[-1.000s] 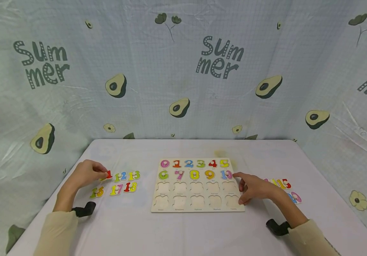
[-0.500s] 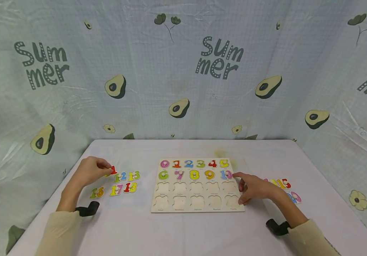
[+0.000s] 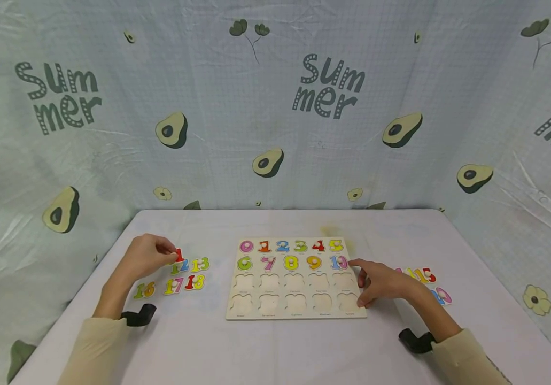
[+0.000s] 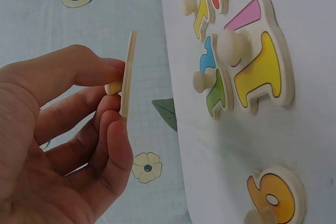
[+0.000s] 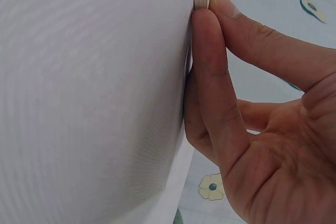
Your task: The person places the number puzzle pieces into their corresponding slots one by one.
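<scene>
Thumb and fingers of my left hand (image 3: 147, 259) pinch a wooden number puzzle piece (image 3: 179, 255) with a red 1 showing; part of the piece is hidden. The left wrist view has it edge-on, its knob (image 4: 113, 87) between the fingertips. Beneath it lie the 12 piece (image 3: 181, 266) and the 13 piece (image 3: 201, 264). A wooden number puzzle board (image 3: 280, 290) lies mid-table, numbers 0 to 10 seated in its top two rows. At its right edge, my right hand (image 3: 385, 280) holds on with thumb and fingertips, as the right wrist view shows.
The 16 piece (image 3: 145, 290), 17 piece (image 3: 173, 286) and 18 piece (image 3: 195, 282) lie in front of the left hand. Several more pieces, among them a 15 piece (image 3: 425, 275), lie beyond the right wrist, partly hidden. A patterned curtain (image 3: 275, 107) hangs behind the table.
My left hand has lifted the piece with the red 1 from the table and moved it right, over the 12 piece. The right hand and the board have stayed in place.
</scene>
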`<control>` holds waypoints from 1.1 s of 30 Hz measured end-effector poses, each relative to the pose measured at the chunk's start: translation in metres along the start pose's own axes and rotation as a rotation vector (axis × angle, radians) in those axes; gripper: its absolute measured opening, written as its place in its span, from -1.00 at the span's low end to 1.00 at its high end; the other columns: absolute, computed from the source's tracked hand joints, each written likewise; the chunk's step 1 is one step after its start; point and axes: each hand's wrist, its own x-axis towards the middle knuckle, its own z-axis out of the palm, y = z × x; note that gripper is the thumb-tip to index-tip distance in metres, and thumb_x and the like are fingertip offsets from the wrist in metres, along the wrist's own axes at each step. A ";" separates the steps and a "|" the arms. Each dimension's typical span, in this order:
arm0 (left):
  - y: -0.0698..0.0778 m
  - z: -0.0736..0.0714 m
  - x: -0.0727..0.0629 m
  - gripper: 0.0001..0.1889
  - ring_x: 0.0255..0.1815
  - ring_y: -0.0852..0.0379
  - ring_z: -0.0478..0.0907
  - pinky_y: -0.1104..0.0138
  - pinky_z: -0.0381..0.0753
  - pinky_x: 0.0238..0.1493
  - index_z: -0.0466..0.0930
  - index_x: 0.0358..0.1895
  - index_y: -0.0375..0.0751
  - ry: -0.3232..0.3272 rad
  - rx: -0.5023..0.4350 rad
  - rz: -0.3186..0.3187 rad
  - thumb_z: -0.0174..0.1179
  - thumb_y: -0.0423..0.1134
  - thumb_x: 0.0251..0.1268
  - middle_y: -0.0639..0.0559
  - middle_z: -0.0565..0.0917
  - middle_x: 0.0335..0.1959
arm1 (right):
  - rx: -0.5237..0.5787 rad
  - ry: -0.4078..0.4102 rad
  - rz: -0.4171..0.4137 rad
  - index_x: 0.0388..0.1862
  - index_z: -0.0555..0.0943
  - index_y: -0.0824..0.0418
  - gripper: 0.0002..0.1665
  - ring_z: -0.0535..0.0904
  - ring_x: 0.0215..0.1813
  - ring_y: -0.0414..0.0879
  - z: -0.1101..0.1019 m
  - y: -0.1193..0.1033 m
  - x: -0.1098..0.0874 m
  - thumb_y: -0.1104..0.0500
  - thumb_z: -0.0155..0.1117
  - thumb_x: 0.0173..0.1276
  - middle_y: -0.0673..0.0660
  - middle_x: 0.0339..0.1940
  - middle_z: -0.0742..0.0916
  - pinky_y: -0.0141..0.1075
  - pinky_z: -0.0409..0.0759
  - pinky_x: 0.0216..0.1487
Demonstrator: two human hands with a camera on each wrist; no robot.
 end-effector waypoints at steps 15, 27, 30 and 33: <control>0.018 0.005 0.000 -0.86 -0.33 0.08 0.55 0.30 0.53 -0.28 0.77 -0.26 -0.29 0.039 -0.012 0.086 0.33 -0.27 0.26 -0.03 0.72 -0.39 | -0.001 0.005 0.003 0.55 0.25 0.33 0.12 0.53 -0.23 -0.04 0.001 0.000 0.000 0.29 0.64 0.06 0.16 -0.17 0.55 -0.25 0.61 -0.21; 0.032 0.021 0.003 -0.88 -0.37 0.12 0.57 0.30 0.58 -0.29 0.78 -0.28 -0.30 0.053 -0.027 0.144 0.36 -0.30 0.25 -0.02 0.75 -0.41 | 0.000 0.009 -0.001 0.54 0.26 0.35 0.11 0.52 -0.23 -0.04 0.000 -0.001 -0.001 0.29 0.64 0.05 0.16 -0.18 0.55 -0.24 0.59 -0.22; 0.035 0.024 0.002 -0.88 -0.36 0.11 0.58 0.30 0.59 -0.28 0.78 -0.26 -0.31 0.053 -0.036 0.139 0.37 -0.30 0.26 -0.04 0.76 -0.39 | 0.006 0.009 -0.004 0.54 0.26 0.35 0.11 0.53 -0.24 -0.04 0.000 -0.001 -0.001 0.30 0.64 0.05 0.16 -0.19 0.55 -0.24 0.59 -0.22; 0.039 0.026 0.002 -0.89 -0.36 0.12 0.59 0.30 0.60 -0.27 0.78 -0.25 -0.30 0.046 -0.041 0.135 0.37 -0.31 0.27 -0.03 0.76 -0.38 | 0.007 0.007 -0.009 0.53 0.26 0.35 0.10 0.53 -0.24 -0.05 0.000 0.000 -0.001 0.30 0.64 0.04 0.16 -0.19 0.55 -0.24 0.59 -0.22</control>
